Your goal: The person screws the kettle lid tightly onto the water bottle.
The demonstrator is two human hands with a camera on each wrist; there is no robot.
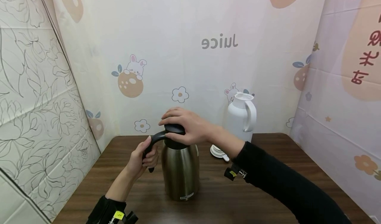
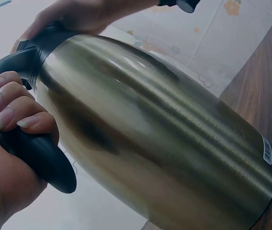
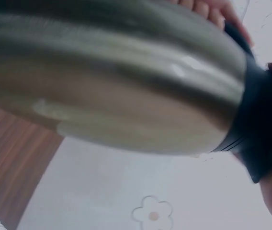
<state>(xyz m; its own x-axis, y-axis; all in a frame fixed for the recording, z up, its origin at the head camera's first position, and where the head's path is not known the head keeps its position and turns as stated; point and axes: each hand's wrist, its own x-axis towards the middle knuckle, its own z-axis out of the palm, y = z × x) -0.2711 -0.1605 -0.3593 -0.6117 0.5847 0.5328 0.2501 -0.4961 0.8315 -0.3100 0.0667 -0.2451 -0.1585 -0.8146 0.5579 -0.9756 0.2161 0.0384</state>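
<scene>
A steel vacuum jug with a bronze sheen and a black collar stands upright on the table. My left hand grips its black handle, fingers wrapped round it and the thumb up along the top. Over the mouth, my right hand holds the black lid from above, thumb on the near side and fingers across the far side. The palm hides part of the lid. In the right wrist view, the blurred jug body fills the upper half, with the black collar at the right.
Behind the right forearm stands a white jug with a white handle, its top uncovered. A white lid lies on the wooden table in front of it. Printed curtains enclose the table at the back and sides.
</scene>
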